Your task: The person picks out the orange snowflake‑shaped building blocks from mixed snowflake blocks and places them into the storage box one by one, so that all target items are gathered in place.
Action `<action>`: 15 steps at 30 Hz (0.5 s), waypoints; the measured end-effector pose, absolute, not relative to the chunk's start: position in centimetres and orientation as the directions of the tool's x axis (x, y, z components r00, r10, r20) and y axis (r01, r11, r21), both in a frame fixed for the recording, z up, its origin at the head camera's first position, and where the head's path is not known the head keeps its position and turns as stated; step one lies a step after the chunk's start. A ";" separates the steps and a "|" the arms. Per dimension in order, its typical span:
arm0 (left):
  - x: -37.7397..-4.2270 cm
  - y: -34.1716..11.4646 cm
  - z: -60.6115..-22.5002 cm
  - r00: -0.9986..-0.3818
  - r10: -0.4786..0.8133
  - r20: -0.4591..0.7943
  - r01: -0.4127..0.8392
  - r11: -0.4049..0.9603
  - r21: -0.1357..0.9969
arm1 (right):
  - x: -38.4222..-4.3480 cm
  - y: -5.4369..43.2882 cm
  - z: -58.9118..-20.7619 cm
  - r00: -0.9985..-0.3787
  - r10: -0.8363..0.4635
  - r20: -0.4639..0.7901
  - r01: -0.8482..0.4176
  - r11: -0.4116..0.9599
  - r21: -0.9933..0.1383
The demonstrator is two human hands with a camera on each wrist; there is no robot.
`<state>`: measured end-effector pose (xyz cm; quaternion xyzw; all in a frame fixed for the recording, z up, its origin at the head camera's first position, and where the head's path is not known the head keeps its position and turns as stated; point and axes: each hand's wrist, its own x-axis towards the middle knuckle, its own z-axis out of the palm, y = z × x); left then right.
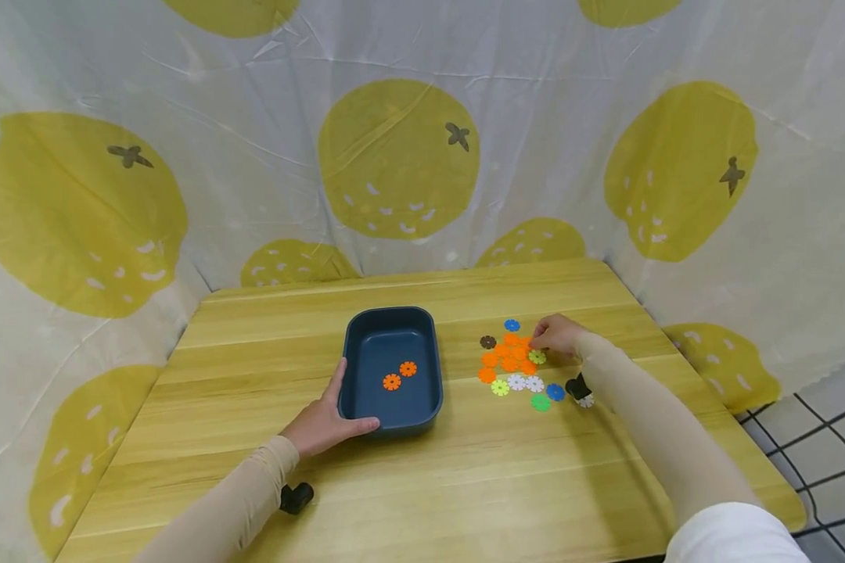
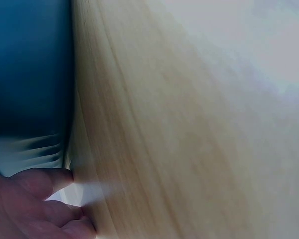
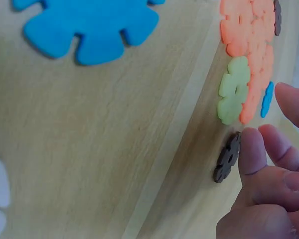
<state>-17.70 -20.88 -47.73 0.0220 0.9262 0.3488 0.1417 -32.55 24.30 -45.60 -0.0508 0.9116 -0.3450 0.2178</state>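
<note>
In the head view my left hand (image 1: 324, 422) rests at the near left corner of a dark blue tray (image 1: 390, 342), fingers along its side and thumb at the near rim. Two orange snowflake discs (image 1: 391, 382) lie inside. My right hand (image 1: 559, 335) is low over the right end of a cluster of orange discs (image 1: 512, 353). In the right wrist view its thumb (image 3: 294, 105) stands apart from the fingers. A brown disc (image 3: 228, 157) lies right by one fingertip, with a yellow-green disc (image 3: 233, 92) just beyond.
Blue (image 1: 555, 392), green (image 1: 541, 402) and white (image 1: 517, 381) discs lie on the near side of the orange cluster. Another blue disc (image 1: 512, 324) is behind it. The wooden table (image 1: 253, 344) meets a lemon-print curtain (image 1: 394, 156) at its back and sides.
</note>
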 end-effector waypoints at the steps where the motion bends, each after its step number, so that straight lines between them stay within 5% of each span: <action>1: -17.7 -20.9 -47.8 -0.959 0.139 -0.248 -0.059 0.756 0.652 | -32.5 24.2 -45.7 -0.902 -0.243 -0.356 0.052 0.759 -0.649; 15: -17.8 -20.8 -47.8 -0.958 0.134 -0.254 -0.064 0.763 0.644 | -33.7 23.2 -46.7 -0.932 -0.158 -0.325 0.068 0.806 -0.587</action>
